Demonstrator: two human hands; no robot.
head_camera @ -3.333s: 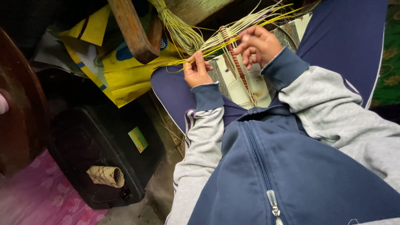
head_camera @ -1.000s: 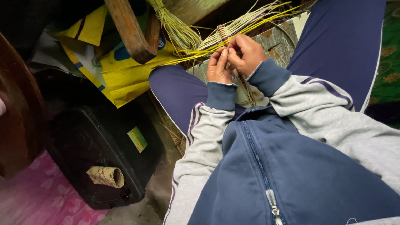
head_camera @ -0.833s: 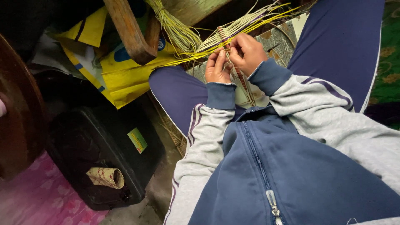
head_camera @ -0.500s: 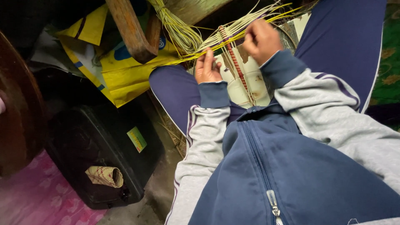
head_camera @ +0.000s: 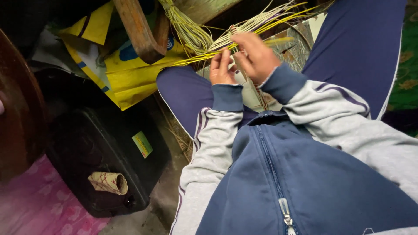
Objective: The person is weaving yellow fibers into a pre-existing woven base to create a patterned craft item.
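The yellow strands (head_camera: pixel 204 55) are pinched by the left hand (head_camera: pixel 221 68) to stay taut; the right hand (head_camera: pixel 257 56), blurred, fingers curled on them

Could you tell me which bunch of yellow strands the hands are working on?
The fanned bunch running right from both hands, not the tied bundle hanging by the wooden leg.

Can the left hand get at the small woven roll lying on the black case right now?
Probably not at once: the left hand is up at the yellow strands, while the woven roll lies apart on the black case. Nothing blocks the way.
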